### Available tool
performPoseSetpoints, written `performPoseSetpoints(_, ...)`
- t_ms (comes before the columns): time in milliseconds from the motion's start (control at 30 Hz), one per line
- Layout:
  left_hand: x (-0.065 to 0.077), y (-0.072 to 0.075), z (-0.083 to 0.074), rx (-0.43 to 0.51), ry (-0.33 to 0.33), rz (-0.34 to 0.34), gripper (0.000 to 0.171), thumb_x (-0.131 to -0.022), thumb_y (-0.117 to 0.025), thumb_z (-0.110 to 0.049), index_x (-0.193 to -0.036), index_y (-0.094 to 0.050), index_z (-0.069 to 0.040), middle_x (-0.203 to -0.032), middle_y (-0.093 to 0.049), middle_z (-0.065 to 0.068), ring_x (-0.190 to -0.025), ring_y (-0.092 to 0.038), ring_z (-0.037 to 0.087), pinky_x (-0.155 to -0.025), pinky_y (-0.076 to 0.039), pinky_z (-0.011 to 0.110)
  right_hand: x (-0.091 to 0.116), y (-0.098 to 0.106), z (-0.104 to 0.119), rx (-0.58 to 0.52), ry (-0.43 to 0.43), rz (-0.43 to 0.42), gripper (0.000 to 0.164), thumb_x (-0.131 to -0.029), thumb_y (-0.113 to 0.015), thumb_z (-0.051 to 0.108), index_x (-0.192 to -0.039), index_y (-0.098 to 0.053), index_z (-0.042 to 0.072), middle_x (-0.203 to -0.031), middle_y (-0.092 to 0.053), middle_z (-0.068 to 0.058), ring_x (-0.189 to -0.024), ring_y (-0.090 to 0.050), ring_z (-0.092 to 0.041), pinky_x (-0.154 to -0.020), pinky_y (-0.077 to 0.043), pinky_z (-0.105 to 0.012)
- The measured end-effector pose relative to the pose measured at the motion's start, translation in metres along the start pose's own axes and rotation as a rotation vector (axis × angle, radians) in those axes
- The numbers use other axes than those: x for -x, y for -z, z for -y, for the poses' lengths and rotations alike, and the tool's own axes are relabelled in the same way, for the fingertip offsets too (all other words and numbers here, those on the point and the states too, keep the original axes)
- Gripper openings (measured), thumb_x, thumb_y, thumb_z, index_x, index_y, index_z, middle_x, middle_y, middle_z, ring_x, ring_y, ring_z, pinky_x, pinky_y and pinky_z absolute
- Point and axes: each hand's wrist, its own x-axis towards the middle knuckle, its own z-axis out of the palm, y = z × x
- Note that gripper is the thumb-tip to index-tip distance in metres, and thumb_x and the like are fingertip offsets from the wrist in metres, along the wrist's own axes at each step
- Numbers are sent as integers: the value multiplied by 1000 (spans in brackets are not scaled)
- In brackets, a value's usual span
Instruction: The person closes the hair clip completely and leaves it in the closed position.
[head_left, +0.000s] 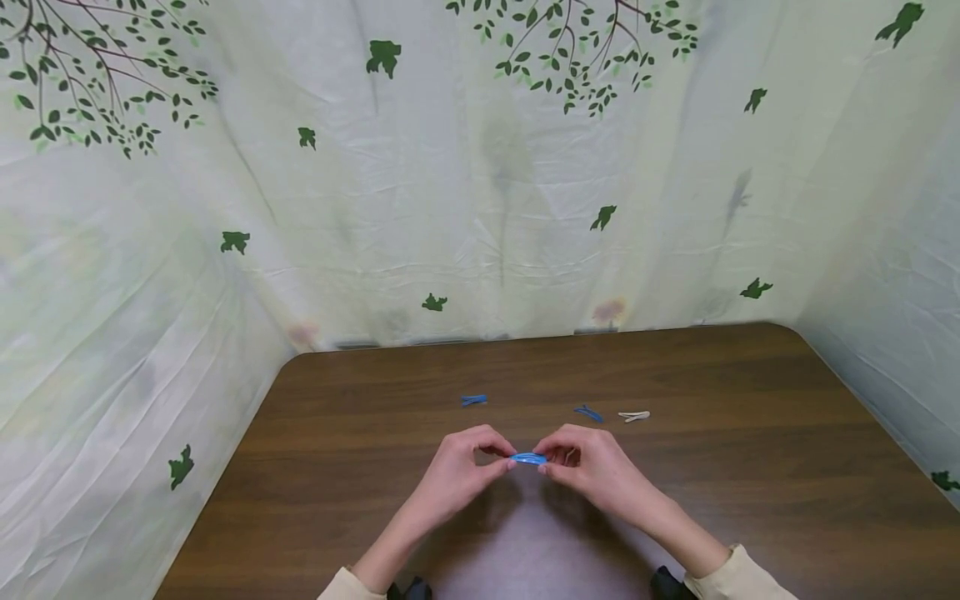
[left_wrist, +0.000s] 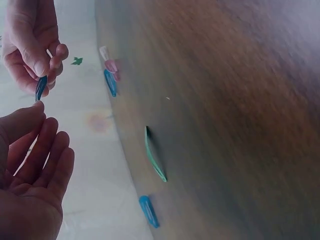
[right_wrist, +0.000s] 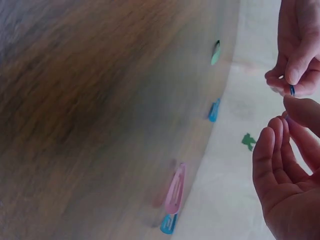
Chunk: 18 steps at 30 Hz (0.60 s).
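A blue snap hair clip is held level above the table between both hands in the head view. My left hand pinches its left end with thumb and fingertip. The right hand pinches the opposite end. In the left wrist view the same hair clip shows edge-on between the two hands; the left hand's other fingers are loosely bent. From the right wrist, mostly the fingers cover the clip. Whether it is snapped or popped apart cannot be told.
Beyond the hands on the brown table lie a blue clip, another blue clip and a pale clip, which looks pink in the right wrist view. A green clip also lies there. A leaf-print curtain surrounds the table.
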Motion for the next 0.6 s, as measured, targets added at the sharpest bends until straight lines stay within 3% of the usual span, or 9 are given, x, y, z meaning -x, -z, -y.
performPoseSetpoints(367, -6, -7, 15, -50, 12, 47, 12, -83, -77, -2, -87, -75, -13, -85, -67, -8, -85, -65, 12, -78, -54, 41, -5, -3, -13, 24, -82, 51, 14, -85, -77, 9, -94, -74, 19, -80, -62, 13, -70, -59, -8, -63, -51, -26)
performPoseSetpoints(600, -7, -10, 23, -82, 29, 72, 11, -83, -78, -5, -86, -74, -15, -83, -66, -12, -85, -65, 10, -78, -54, 35, -7, -5, -19, 10, -110, 82, 12, -84, -77, 10, -93, -74, 16, -76, -63, 11, -67, -60, -9, -59, -51, -27)
